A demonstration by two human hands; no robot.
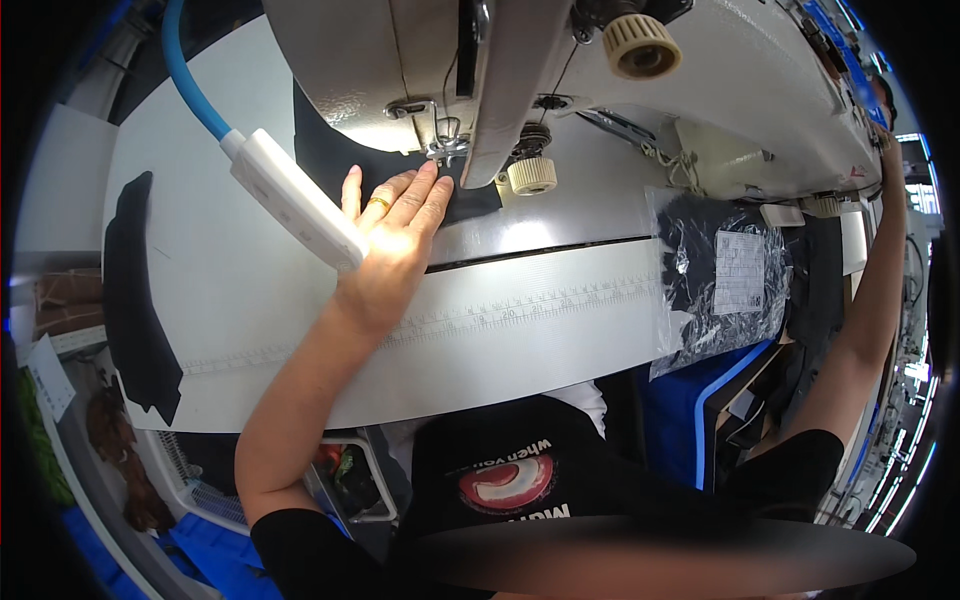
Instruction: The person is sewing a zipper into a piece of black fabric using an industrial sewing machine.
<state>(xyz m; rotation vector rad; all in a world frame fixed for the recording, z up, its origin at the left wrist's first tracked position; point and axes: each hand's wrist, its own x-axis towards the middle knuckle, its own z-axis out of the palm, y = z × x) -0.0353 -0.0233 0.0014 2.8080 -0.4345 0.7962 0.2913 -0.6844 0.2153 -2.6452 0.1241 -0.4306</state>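
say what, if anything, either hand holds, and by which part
Left hand: holds nothing, resting open on the flat black fabric piece. Right hand: its hold cannot be told.

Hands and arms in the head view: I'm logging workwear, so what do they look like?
The left hand is ungloved, with a gold-coloured ring on one finger. The right hand, near the picture's rim, is too small to make out. Both forearms are bare below short black sleeves.
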